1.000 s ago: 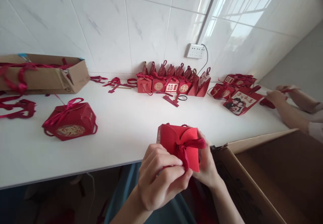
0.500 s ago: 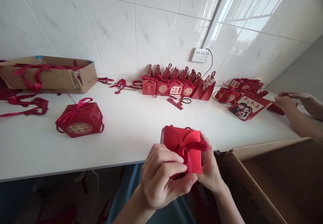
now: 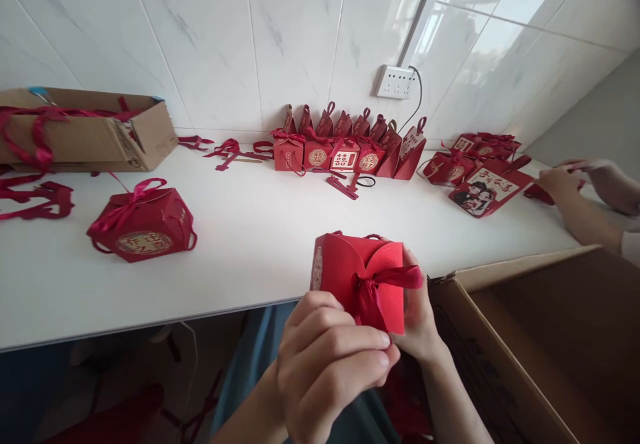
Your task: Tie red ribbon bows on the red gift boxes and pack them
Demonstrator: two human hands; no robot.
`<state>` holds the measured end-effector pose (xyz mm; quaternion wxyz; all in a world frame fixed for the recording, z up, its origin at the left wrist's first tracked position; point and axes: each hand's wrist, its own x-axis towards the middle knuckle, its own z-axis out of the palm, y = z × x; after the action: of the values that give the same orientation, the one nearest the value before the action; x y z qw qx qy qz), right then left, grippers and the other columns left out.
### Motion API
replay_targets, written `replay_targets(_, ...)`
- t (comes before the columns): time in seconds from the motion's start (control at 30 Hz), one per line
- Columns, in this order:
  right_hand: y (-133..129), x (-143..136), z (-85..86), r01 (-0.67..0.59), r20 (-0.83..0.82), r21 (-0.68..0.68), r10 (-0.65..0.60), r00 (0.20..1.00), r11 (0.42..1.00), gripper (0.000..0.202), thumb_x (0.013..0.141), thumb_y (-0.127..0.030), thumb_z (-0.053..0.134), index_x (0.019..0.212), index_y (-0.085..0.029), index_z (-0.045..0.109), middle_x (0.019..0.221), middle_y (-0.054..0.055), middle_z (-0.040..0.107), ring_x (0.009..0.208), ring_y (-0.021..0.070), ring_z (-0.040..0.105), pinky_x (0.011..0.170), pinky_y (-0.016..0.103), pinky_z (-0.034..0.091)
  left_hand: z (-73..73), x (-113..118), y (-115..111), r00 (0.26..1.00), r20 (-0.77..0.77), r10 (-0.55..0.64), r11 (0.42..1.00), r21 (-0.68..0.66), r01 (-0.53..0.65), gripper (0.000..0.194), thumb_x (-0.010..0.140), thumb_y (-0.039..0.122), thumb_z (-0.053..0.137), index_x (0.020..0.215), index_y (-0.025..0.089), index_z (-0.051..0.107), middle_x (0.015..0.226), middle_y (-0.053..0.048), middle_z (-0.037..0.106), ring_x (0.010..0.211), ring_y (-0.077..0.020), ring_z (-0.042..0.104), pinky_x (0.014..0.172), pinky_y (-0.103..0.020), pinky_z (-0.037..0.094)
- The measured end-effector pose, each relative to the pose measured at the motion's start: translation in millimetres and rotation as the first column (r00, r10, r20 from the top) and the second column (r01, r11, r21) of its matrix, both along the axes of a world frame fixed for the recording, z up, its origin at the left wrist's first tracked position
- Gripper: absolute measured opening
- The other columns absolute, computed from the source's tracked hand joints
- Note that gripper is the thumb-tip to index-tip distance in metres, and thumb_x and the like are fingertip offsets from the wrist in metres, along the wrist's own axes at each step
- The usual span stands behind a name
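Observation:
Just off the table's front edge, a red gift box is tilted with its flapped top towards me. A dark red ribbon is tied at the middle of that top, one loop sticking out to the right. My right hand grips the box from its right side, the fingers mostly hidden behind it. My left hand is closed in front of the box, thumb and fingertips pinched on the ribbon's hanging tail, whose end they cover. A similar red box with a bow stands on the table to the left.
Red boxes line the tiled wall, with more at right beside another person's hands. A carton of ribbons stands at left. A large open carton is at lower right. Loose ribbons lie about.
My left hand has slid down and right along the ribbon's tail, its fingertips now at the box's lower edge. The box remains in my right hand. The view has shifted slightly.

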<state>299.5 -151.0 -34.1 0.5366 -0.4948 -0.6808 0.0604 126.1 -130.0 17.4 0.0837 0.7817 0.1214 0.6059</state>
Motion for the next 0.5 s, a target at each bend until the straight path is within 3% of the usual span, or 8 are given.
replay_targets(0.17,-1.8,1.7,1.3,-0.003,-0.018,-0.017,0.003,1.0,1.0,0.087,0.075,-0.046,0.067,0.144,-0.028,0.018,0.141,0.012,0.038,0.127,0.0318,0.041,0.102,0.053,0.039,-1.9,1.4,0.8,1.0,0.007,-0.019,1.0,0.008,0.019,0.01,0.078,0.006,0.064,0.078,0.014,0.057,0.075,0.001,0.073,0.064,-0.0076,0.063,0.063,-0.029,0.055)
replay_targets(0.5,-3.4,4.1,4.4,0.02,0.008,-0.009,-0.02,1.0,1.0,0.092,0.072,-0.037,0.073,0.145,-0.031,0.017,0.137,0.01,0.042,0.125,0.0307,0.044,0.102,0.052,0.04,0.7,0.6,-2.0,0.997,-0.061,-0.047,0.998,0.037,0.05,0.014,0.072,0.003,0.068,0.079,0.012,0.06,0.079,0.0,0.073,0.067,-0.0085,0.063,0.069,-0.029,0.055)
